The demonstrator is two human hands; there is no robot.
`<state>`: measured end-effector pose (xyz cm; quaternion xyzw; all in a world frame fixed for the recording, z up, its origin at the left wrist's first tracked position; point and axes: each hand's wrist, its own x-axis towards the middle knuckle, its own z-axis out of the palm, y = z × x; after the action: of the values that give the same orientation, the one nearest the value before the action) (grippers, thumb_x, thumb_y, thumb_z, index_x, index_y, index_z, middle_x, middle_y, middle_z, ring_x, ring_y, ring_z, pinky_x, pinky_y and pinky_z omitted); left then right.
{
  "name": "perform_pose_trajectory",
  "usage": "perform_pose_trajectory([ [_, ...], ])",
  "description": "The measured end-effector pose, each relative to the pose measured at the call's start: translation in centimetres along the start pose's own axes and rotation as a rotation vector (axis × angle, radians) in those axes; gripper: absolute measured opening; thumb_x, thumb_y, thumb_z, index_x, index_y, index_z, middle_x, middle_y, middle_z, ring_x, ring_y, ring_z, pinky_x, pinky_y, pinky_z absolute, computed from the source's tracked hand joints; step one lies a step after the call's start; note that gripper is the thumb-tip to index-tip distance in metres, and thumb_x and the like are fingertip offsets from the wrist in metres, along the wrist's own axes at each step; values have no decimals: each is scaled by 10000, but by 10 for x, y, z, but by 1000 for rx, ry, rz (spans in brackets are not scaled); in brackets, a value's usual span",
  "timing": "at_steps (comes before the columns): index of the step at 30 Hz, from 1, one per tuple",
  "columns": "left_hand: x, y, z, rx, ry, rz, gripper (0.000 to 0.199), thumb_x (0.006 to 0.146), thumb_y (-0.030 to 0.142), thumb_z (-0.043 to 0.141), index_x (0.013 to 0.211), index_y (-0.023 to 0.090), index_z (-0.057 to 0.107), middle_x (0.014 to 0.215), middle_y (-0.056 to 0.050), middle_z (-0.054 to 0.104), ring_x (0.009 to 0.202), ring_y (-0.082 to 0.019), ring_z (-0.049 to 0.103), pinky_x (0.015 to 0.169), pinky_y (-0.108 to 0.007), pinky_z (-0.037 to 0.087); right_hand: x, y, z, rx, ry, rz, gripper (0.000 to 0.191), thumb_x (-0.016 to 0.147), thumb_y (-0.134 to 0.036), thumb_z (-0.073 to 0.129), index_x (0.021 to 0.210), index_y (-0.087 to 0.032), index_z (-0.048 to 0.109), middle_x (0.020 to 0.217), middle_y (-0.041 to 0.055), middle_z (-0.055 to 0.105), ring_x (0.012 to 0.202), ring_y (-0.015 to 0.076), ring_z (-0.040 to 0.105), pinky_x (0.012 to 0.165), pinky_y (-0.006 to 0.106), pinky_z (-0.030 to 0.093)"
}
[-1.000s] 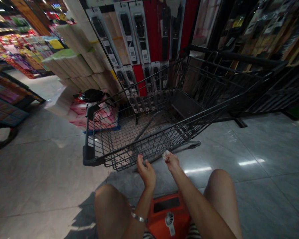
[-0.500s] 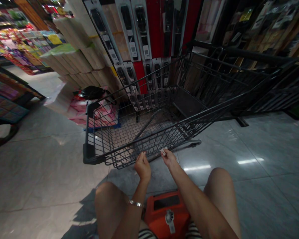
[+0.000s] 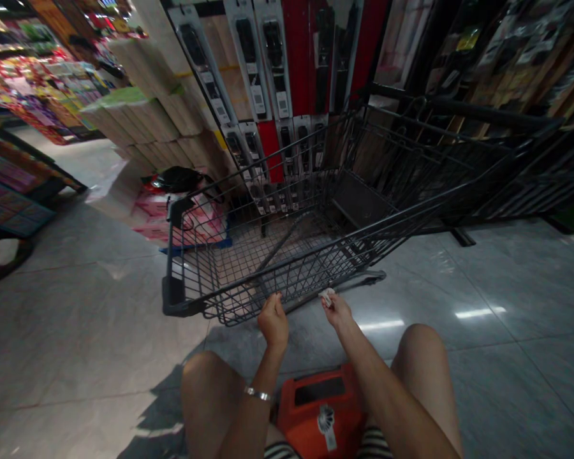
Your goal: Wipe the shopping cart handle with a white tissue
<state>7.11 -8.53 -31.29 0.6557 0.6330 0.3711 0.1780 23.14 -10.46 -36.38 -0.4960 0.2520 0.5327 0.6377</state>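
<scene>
A dark wire shopping cart (image 3: 287, 271) stands sideways in front of me, and its basket holds nothing that I can see. My left hand (image 3: 273, 320) is closed at the lower edge of the cart's near side, with the fingertips pressed together. Whether they grip a wire or something small, I cannot tell. To its right, my right hand (image 3: 337, 309) pinches a small crumpled white wipe or tissue (image 3: 327, 296) just outside the cart's lower rail, apart from the left hand.
An orange case (image 3: 316, 408) sits between my knees. Behind the cart hang packaged goods on a rack (image 3: 272, 64). Stacked paper packs (image 3: 138, 118) and pink packages (image 3: 203, 217) stand at the left, with a black bag (image 3: 176, 180) on top. Grey tiles (image 3: 100, 331) cover the floor.
My right hand has moved a little to the right, away from my left hand, with the white wipe now showing more. The left hand has stayed almost in place.
</scene>
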Motion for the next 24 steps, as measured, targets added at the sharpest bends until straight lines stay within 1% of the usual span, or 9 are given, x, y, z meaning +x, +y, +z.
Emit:
perform_pose_trajectory([
  [1, 0, 0, 0, 2, -2, 0, 259, 871, 307, 429, 864, 200, 664, 871, -41, 712, 817, -154, 652, 751, -256, 473, 4, 1, 1, -5, 21, 3, 94, 883, -212, 560, 916, -130, 591, 811, -4, 614, 626, 81, 584, 545, 208, 504],
  [3, -1, 0, 0, 9, -6, -1, 258, 873, 303, 427, 861, 202, 663, 865, -40, 712, 814, -152, 653, 747, -255, 473, 13, 3, 4, -10, 40, 2, 244, 893, -306, 556, 1075, -143, 565, 1006, 40, 611, 799, 131, 614, 675, 298, 537],
  [4, -2, -1, 0, 12, -8, -2, 257, 873, 302, 426, 859, 204, 663, 863, -39, 712, 812, -152, 652, 745, -255, 473, 16, 4, 7, -9, 41, -2, 288, 892, -326, 554, 1123, -154, 550, 1078, 56, 596, 873, 156, 612, 731, 338, 536],
  [6, -3, -1, 0, 21, -13, -5, 254, 873, 300, 425, 861, 207, 661, 863, -36, 711, 809, -151, 651, 739, -254, 472, 22, 6, 11, -5, 37, -13, 321, 891, -333, 553, 1164, -165, 534, 1149, 70, 573, 952, 183, 599, 793, 381, 524],
  [10, -3, -2, 0, 30, -21, -10, 252, 870, 286, 424, 862, 205, 662, 857, -37, 713, 799, -151, 652, 735, -254, 472, 27, 8, 16, -8, 24, -18, 339, 890, -338, 554, 1183, -169, 525, 1181, 76, 560, 988, 196, 589, 822, 403, 514],
  [14, -3, -3, 0, 18, -29, -14, 256, 868, 291, 426, 878, 204, 667, 866, -40, 716, 811, -155, 655, 743, -257, 475, 25, 6, 17, -24, -2, -18, 339, 889, -338, 555, 1181, -169, 527, 1182, 76, 560, 992, 198, 588, 826, 406, 512],
  [24, -1, -6, 2, -38, -32, -24, 275, 865, 320, 423, 915, 208, 669, 904, -42, 718, 860, -163, 657, 789, -280, 482, 11, -14, 26, -39, -118, -32, 341, 890, -343, 553, 1182, -171, 527, 1184, 76, 559, 993, 198, 587, 828, 407, 511],
])
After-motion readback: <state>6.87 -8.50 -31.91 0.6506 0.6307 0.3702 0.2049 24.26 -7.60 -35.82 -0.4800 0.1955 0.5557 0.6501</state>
